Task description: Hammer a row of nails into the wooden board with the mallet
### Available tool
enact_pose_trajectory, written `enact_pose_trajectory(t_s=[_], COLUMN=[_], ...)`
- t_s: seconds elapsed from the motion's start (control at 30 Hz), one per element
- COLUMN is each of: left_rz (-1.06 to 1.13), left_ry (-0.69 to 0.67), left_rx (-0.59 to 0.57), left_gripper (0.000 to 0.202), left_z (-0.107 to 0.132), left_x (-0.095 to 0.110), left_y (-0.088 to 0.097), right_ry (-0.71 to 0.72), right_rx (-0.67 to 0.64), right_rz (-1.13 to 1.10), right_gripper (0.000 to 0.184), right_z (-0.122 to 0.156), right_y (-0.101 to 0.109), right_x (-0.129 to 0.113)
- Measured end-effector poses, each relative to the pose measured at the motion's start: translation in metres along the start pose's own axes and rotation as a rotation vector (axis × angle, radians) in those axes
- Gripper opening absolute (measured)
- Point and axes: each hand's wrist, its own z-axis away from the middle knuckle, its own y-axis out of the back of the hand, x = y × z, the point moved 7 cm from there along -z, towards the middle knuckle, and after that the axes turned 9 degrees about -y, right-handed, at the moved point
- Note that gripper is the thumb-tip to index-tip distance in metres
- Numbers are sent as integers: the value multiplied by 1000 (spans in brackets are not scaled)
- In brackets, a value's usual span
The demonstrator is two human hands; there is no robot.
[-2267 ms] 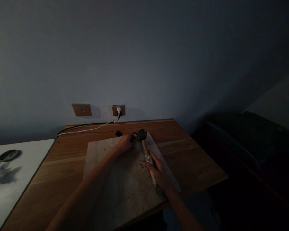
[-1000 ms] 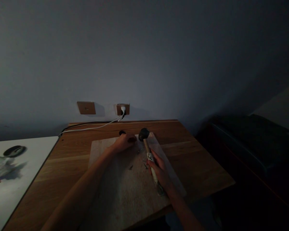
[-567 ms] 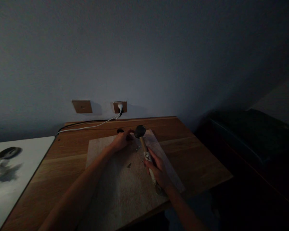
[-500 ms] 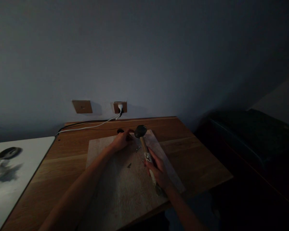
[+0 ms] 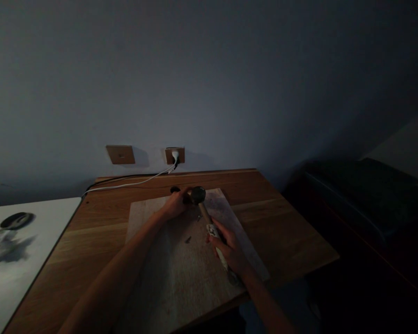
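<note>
My right hand is wrapped round the handle of a mallet with a dark, round head. The handle is wooden, with a pale, worn wrapping near my grip. The mallet's head is just right of the fingers of my left hand, over the far part of a pale wooden board. The fingers of my left hand are curled together, and what they hold is hidden. A few small metal pieces lie on the board, one of them a small piece below my left hand.
The board lies on a wooden table against a wall. Behind it, white and black cables run from a socket. A white surface with a dark oval dish and a crumpled bag adjoins the left side.
The mallet's head has moved down and slightly left, closer to the fingers of my left hand. My left hand stays in about the same place.
</note>
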Motion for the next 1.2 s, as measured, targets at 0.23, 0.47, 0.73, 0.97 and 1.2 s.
enact_pose_trajectory(t_s=[0.23, 0.47, 0.73, 0.97, 1.2], left_rz=[-48, -15, -3, -103, -292], left_ry=[-23, -32, -23, -17, -163], left_rx=[13, -9, -12, -52, -367], left_gripper=[57, 65, 63, 44, 11], left_z=[0, 0, 0, -4, 1], left_x=[-2, -3, -5, 11, 58], left_y=[0, -1, -2, 4, -15], right_ry=[-3, -31, -24, -47, -32], right_rx=[3, 10, -1, 86, 207], right_rz=[-3, -15, -42, -64, -200], right_gripper=[57, 57, 59, 61, 72], right_z=[0, 0, -1, 1, -1], right_y=[0, 0, -1, 3, 13], right_x=[0, 0, 1, -3, -3])
